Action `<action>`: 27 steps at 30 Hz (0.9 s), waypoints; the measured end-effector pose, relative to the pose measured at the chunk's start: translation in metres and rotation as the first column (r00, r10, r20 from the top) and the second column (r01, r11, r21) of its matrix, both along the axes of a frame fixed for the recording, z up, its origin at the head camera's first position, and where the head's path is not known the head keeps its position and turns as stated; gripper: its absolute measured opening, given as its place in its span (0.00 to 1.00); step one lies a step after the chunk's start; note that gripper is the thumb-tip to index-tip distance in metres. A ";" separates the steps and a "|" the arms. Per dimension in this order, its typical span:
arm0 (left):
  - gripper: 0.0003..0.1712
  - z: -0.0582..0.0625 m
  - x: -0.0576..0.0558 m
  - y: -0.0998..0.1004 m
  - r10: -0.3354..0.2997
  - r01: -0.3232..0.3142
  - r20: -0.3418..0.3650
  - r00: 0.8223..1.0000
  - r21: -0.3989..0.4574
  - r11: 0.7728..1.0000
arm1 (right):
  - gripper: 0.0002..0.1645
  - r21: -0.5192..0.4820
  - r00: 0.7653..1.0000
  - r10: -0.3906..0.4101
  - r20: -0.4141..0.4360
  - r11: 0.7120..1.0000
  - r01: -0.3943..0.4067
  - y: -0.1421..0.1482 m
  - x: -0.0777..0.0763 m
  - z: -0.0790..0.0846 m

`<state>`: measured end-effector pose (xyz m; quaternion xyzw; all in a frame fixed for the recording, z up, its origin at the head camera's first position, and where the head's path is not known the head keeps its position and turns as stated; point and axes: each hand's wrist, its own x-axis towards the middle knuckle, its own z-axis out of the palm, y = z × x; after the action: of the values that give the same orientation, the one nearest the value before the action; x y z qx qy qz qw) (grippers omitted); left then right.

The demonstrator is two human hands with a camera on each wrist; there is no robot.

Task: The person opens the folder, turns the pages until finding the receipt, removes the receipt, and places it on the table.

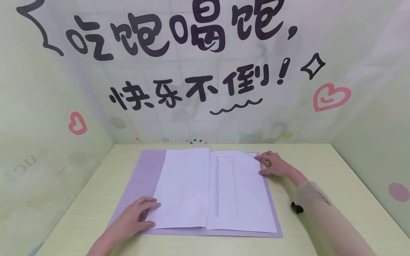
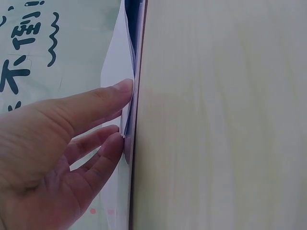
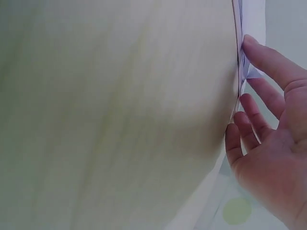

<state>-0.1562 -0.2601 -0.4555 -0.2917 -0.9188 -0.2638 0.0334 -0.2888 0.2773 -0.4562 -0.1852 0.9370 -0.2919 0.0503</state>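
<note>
Folder (image 1: 144, 172), lilac, spread open in the middle of the worktop (image 1: 88, 201), with white sheets inside: left page (image 1: 182, 188) plain, right page (image 1: 253, 199) bearing a column of print too small to read. Left hand (image 1: 137, 213) unclenched, thumb and fingertips resting against the left page's outer edge by its near corner; right hand (image 1: 273, 164) relaxed likewise, touching the right page's edge towards its far corner. Farther right, pale sleeve (image 1: 326, 213) over the worktop, with a small black object (image 1: 297, 208) of unclear kind just beside its cuff. Beyond, wall (image 1: 224, 122) with black lettering (image 1: 200, 79) and pink hearts (image 1: 331, 96). Centre fold and each page's long axis running near to far, print column alongside. In the left wrist view, sheet edges bowed apart over a dark gap, hidden from the head view; in the right wrist view, thin layered edges by the fingertips.
</note>
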 end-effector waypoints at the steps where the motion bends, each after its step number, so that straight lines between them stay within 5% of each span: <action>1: 0.29 0.000 0.000 0.000 0.002 -0.002 0.000 1.000 -0.002 1.000 | 0.38 0.000 1.000 0.000 -0.007 1.000 0.000 0.000 0.000 0.000; 11: 0.30 0.000 -0.001 0.000 0.019 -0.019 0.042 0.999 -0.010 1.000 | 0.39 -0.031 0.999 0.033 -0.018 0.999 -0.034 -0.004 0.000 0.001; 18: 0.30 0.001 -0.001 0.001 0.026 -0.025 0.039 0.999 -0.015 1.000 | 0.42 -0.074 0.998 -0.010 0.054 0.997 0.014 -0.008 0.004 0.005; 27: 0.30 0.001 -0.001 0.000 0.013 -0.013 0.037 0.999 0.000 1.000 | 0.43 -0.129 0.999 -0.033 0.043 0.991 0.038 -0.008 0.006 0.003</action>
<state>-0.1569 -0.2598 -0.4544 -0.2808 -0.9211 -0.2691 0.0180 -0.2828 0.2694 -0.4535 -0.1654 0.9180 -0.3567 0.0520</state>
